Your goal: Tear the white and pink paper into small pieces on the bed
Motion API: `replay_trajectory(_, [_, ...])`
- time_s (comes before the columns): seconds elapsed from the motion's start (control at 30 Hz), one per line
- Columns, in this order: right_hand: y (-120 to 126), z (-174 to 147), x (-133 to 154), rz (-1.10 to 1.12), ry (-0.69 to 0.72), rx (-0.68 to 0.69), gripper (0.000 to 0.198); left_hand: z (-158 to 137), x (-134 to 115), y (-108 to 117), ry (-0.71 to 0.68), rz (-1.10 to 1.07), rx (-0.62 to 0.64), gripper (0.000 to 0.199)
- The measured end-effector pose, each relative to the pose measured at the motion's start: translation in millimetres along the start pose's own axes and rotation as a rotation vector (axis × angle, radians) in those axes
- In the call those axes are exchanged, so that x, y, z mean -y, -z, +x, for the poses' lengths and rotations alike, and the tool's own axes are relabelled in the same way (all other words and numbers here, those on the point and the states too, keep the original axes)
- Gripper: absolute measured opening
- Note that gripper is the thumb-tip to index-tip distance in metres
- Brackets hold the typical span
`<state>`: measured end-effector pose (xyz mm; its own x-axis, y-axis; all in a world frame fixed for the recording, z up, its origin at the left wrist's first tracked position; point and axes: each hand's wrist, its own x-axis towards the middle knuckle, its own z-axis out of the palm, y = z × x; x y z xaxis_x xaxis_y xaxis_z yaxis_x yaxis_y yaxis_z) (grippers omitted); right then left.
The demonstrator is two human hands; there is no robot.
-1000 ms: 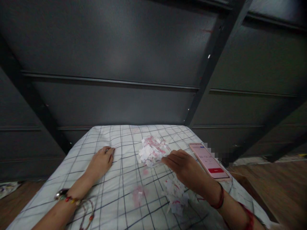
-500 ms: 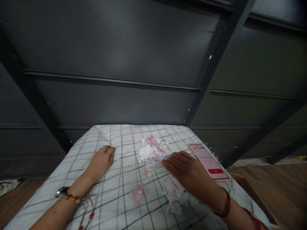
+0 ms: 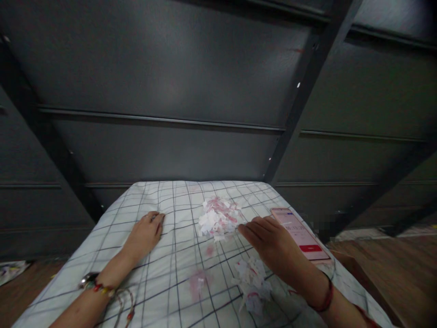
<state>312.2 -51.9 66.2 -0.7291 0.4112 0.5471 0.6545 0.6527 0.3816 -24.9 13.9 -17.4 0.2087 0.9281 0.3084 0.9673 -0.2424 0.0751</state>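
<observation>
My left hand (image 3: 146, 232) rests palm down on the white checked cloth, fingers slightly curled and holding nothing. Right of it lies a heap of torn paper scraps (image 3: 218, 219), white with pink-red patches. My right hand (image 3: 268, 239) is at the heap's right edge, fingers together and fingertips close to the scraps. Whatever its fingers may pinch is hidden. Below that hand is a second, looser pile of paper scraps (image 3: 253, 284), partly covered by the wrist.
A pink-cased phone (image 3: 302, 237) with a lit timer screen lies right of my right hand. The checked cloth (image 3: 164, 282) has pink stains (image 3: 198, 284). Dark metal panels (image 3: 170, 150) rise behind the far edge. Wooden floor (image 3: 392, 264) shows at the right.
The pale scrap beside my right fingertips is no longer seen apart from the heap. My right hand has shifted slightly right. My left hand stays where it was.
</observation>
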Motion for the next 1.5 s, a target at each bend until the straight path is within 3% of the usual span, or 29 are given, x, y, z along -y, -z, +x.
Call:
replay_trajectory(0.27, [-9,10,13,0.046,0.033,-0.005,0.017,0,0,0,0.016,-0.025,-0.013,0.033])
replay_trajectory(0.43, [-1,11,16,0.102,0.051,0.006,0.017,0,-1,2,0.027,-0.012,0.005,0.034])
replay_trajectory(0.7, [-8,16,17,0.025,0.031,-0.044,0.017,-1,-4,6,0.006,0.018,0.029,0.037])
replay_trajectory(0.87, [-2,15,17,0.089,0.025,0.006,0.018,-1,-2,2,0.024,-0.013,-0.006,0.035])
replay_trajectory(1.07, [-5,12,14,0.054,0.022,-0.055,0.021,0,1,-2,-0.009,0.008,0.002,0.037])
replay_trajectory(1.33, [-3,12,23,0.183,0.01,-0.054,0.017,0,2,-3,-0.025,0.041,0.008,0.037])
replay_trajectory(1.5, [-13,23,26,0.178,0.043,-0.081,0.014,0,2,-1,-0.029,0.031,0.021,0.038])
